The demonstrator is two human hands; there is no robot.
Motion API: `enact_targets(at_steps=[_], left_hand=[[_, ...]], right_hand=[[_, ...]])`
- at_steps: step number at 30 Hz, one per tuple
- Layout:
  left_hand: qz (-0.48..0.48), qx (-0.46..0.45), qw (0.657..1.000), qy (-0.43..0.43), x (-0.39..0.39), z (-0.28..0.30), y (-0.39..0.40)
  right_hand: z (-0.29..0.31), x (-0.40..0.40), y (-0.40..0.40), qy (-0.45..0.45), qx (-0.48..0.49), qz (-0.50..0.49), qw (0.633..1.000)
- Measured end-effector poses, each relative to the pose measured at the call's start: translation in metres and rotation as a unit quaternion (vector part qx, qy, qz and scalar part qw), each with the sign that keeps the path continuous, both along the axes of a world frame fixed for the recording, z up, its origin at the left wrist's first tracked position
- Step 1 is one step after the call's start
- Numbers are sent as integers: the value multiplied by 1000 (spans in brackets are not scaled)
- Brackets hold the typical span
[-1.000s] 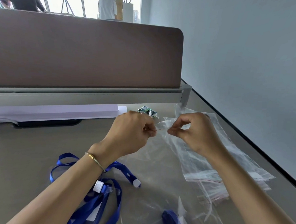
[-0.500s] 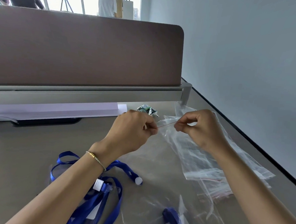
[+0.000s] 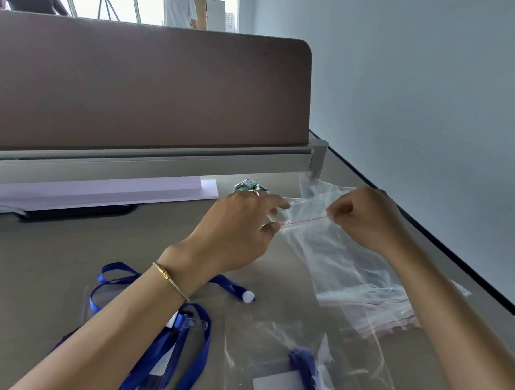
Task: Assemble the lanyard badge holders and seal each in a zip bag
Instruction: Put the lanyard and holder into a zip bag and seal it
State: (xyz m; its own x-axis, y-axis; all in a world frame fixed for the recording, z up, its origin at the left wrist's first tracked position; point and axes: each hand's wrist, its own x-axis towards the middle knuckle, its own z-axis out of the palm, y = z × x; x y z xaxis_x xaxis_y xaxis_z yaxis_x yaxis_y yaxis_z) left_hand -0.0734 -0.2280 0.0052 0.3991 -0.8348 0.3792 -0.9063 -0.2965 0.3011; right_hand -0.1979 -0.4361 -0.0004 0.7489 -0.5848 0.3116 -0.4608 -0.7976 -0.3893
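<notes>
My right hand (image 3: 365, 220) pinches one end of the clear zip bag's (image 3: 331, 252) red-lined mouth while my left hand (image 3: 233, 232) nips the other end between thumb and fingers, holding it just above the desk (image 3: 53, 258), with the blue lanyard (image 3: 183, 337) lying under my left wrist.

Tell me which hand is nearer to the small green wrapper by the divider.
Left. The left hand lies just in front of the green wrapper, nearly touching; the right hand is farther right, pinching the zip bag.
</notes>
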Motion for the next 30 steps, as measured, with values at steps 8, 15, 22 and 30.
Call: enact_targets(at_steps=[8,15,22,30], left_hand=[[-26,50,998,-7,-34,1,2],[-37,128,991,9,-73,-6,44],[-105,176,979,0,-116,-30,76],[-100,247,964,-11,-142,-33,110]], right_hand=[[-4,-12,46,-11,-17,75,997],[-9,-77,99,48,9,156,987],[-23,-132,129,197,22,222,955],[-26,-169,142,214,-11,280,936]])
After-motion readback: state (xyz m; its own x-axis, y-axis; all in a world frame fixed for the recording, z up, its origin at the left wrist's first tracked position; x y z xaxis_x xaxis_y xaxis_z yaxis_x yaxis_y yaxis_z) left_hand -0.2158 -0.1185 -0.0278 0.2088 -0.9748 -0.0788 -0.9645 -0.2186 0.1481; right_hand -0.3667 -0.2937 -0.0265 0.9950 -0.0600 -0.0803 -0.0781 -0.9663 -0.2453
